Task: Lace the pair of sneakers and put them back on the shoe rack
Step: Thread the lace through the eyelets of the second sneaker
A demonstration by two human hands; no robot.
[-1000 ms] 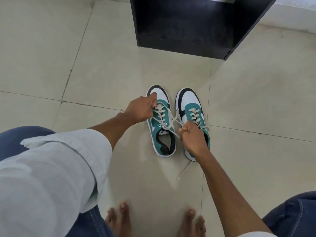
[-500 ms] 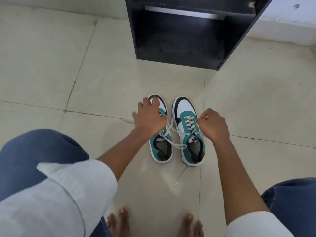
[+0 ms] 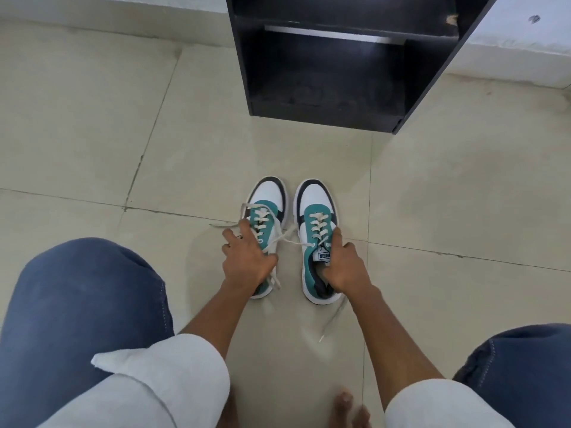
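Observation:
Two teal, white and black sneakers stand side by side on the tiled floor, toes pointing away from me. My left hand [image 3: 247, 261] grips the left sneaker [image 3: 267, 205] over its rear half, covering the opening. My right hand [image 3: 344, 267] holds the right sneaker [image 3: 315, 211] at the collar, fingers inside the opening beside the tongue label. Both carry white laces through the eyelets, with loose ends trailing on the floor [image 3: 332, 319]. The black shoe rack [image 3: 324, 115] stands just beyond the toes, its lower shelf bare.
My knees in blue jeans frame the view at left [image 3: 80, 304] and right [image 3: 519, 359], bare toes showing at the bottom. Beige floor tiles [image 3: 92, 118] spread all around. A white wall base runs behind the rack.
Both hands let go of the laces and dropped onto the rear of the sneakers, each taking hold of one. The shoes now sit slightly apart, and the view tilted up toward the rack.

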